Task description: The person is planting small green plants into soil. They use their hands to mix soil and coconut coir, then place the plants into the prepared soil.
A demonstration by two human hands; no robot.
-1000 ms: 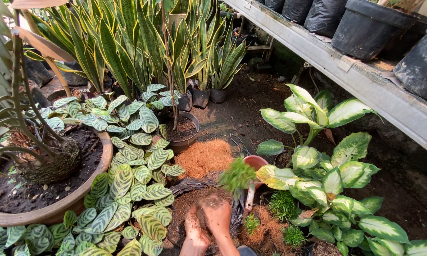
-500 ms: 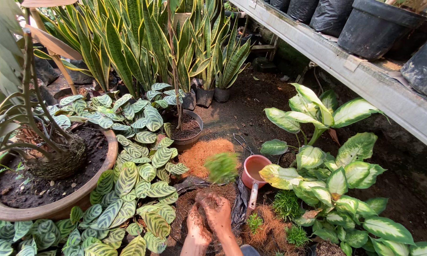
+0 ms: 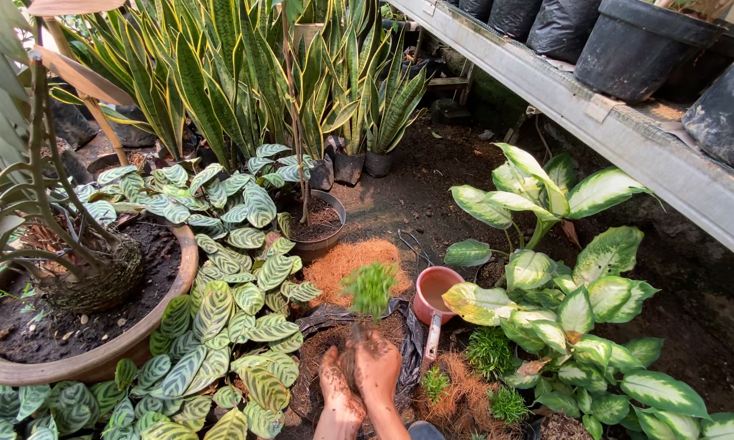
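I saw my left hand (image 3: 339,391) and right hand (image 3: 377,364), fingers clamped together round the small green seedling (image 3: 369,287), pink scoop (image 3: 432,297) at two o'clock.

At your left stands a wide clay pot (image 3: 151,330) of dark soil, ringed by striped-leaf plants (image 3: 220,301). Tall sword-leaved plants (image 3: 245,73) rise behind. A pink scoop (image 3: 432,293) lies near a heap of orange fibre (image 3: 347,261). At your right, white-and-green leafy plants (image 3: 562,310) sit below a shelf (image 3: 628,138) carrying black pots (image 3: 636,41), possibly plastic.
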